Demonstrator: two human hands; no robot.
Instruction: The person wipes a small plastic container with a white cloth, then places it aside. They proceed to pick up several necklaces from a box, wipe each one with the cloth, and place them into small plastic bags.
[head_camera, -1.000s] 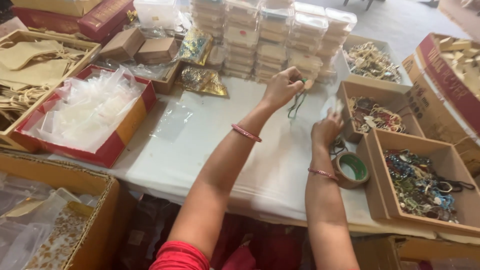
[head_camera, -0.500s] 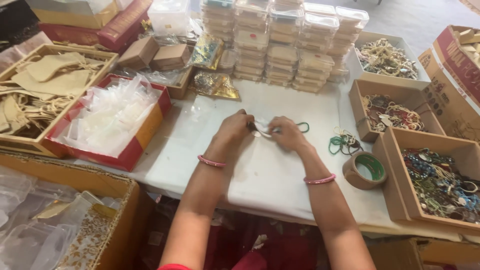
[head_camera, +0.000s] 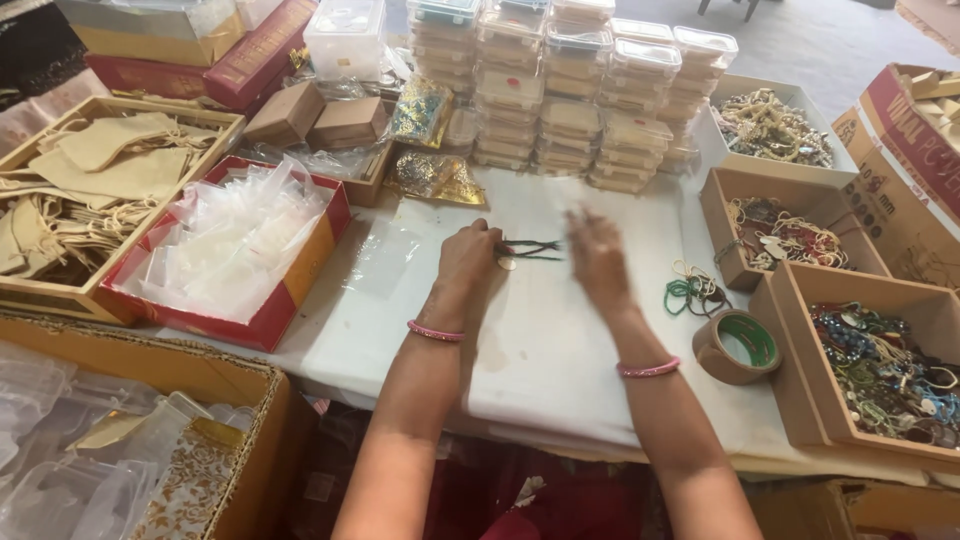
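at the middle of the white-covered table (head_camera: 560, 350), the left hand (head_camera: 468, 255) is curled shut, pinching one end of a dark thread bracelet (head_camera: 530, 248) that lies stretched across the cloth toward the right. just beside the far end of that cord, the right hand (head_camera: 598, 255) hovers blurred, fingers loosely spread and holding nothing that can be made out. both wrists wear a pink bangle. right of the right hand lies a small heap of green and cream threads (head_camera: 690, 292), and near it a roll of brown tape (head_camera: 738, 346). further right stand open cardboard boxes of mixed beaded bracelets (head_camera: 880, 375). behind the hands rise stacks of clear plastic boxes (head_camera: 570, 95). off to the left sits a red tray of clear plastic pouches (head_camera: 225, 245), and beyond it a wooden tray of beige cloth pouches (head_camera: 90, 190).
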